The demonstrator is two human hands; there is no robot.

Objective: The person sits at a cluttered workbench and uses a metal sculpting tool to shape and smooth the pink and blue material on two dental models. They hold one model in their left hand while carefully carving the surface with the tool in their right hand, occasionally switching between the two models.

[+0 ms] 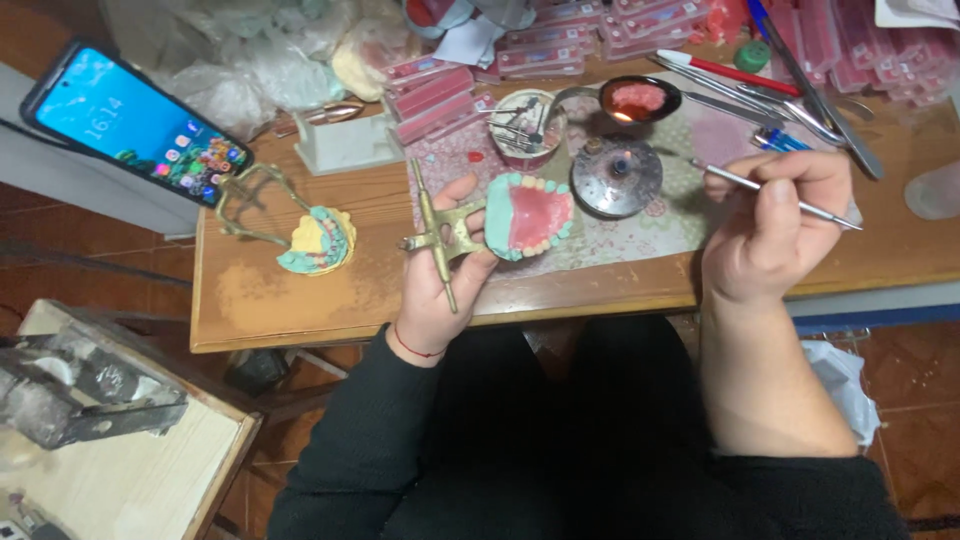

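At the far left a smartphone [135, 120] with a lit screen leans at the edge of my wooden workbench [300, 295]. Next along lies a second dental model [318, 242], yellow and green, set in a brass articulator frame. My left hand [440, 270] comes after it, fingers clenched around the brass articulator [438, 232] that carries the green denture cast [527, 215] with its pink wax plate and row of teeth, held up just over the bench's front edge. Behind the cast stand a cup of small instruments [527, 128] and a round metal burner [616, 176], with a ladle of pink wax [636, 98] near it. To the right, my right hand [775, 235] is closed on a thin metal wax carver [775, 193], its tip pointing left toward the burner.
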